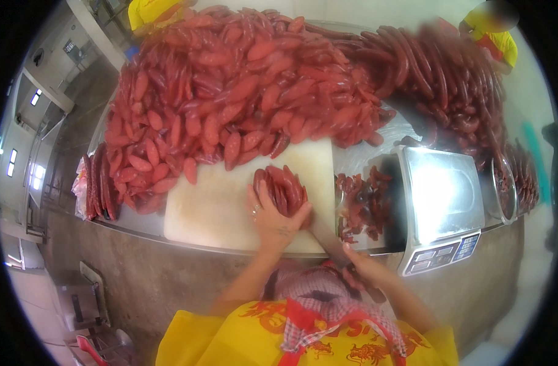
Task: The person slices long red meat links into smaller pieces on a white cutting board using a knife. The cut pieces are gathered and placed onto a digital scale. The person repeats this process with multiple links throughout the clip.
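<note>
Left hand (271, 221): fingers and thumb spread around the near part of the sausage bunch, gathering it against the board.
Sausage bunch (280, 184): dark red, smooth, glossy pieces, slim and gently curved, packed side by side on the cutting board; long axes run mostly far-left to near-right, ends toward the bench's far edge.
Right hand (367, 268): closed around the knife's handle, just off the bench's near edge.
Knife (329, 238): flat metal blade slanting far-left across the board's near right corner, its forward end just beside the bunch.
Cutting board (199, 204): pale, smooth, flat slab along the near edge of the bench (390, 132), which is shiny metal.
Heap of pieces (230, 85): spindle-shaped red pieces, matt and glossy mixed, lying at many angles over the bench's far left.
Long sausages (434, 67): curved, wrinkled, piled toward the far right corner.
Small scraps (367, 198): dark, irregular, between board and scale.
Scale (444, 195): reflective metal plate, keypad facing the near edge.
</note>
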The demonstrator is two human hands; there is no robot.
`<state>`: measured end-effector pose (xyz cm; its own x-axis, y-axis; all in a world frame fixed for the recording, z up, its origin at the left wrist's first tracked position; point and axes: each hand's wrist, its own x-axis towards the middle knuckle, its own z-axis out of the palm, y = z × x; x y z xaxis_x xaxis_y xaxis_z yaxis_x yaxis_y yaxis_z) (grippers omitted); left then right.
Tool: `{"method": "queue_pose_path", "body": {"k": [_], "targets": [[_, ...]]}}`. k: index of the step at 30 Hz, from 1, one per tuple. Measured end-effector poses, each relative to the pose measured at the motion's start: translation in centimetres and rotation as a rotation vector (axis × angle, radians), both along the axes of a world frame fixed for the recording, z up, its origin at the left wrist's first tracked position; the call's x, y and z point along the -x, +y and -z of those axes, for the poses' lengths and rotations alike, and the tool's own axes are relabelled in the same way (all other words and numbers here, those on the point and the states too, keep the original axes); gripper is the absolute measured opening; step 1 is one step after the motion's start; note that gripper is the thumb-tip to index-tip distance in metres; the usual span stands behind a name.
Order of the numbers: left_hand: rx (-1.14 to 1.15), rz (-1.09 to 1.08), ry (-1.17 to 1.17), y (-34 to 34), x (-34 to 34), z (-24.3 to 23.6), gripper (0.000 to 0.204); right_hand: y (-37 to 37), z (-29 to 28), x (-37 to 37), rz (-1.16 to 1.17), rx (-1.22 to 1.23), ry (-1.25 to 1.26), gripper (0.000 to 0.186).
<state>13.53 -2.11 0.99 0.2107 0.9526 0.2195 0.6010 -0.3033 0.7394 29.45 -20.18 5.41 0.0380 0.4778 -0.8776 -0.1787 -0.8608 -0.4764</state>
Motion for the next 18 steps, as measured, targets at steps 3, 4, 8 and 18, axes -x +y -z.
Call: {"method": "queue_pose_path", "body": {"k": [3,4,8,18], "targets": [[-0.054,0.008,-0.170,1.0,-1.4,0.8,0.104,2.3,0.1,1.2,-0.019,-0.081,-0.076,0.077],[-0.076,0.023,-0.235,1.9,-1.8,0.9,0.103,3.1,-0.1,1.6,0.014,-0.069,-0.141,0.077],[-0.202,0.069,-0.386,6.5,-4.0,-0.7,0.099,6.5,-3.2,0.4,-0.063,-0.258,-0.285,0.078],[-0.513,-0.011,-0.039,28.4,-19.4,-11.8,0.085,20.3,-9.3,-8.0,0.407,-0.452,-0.207,0.076]]}}
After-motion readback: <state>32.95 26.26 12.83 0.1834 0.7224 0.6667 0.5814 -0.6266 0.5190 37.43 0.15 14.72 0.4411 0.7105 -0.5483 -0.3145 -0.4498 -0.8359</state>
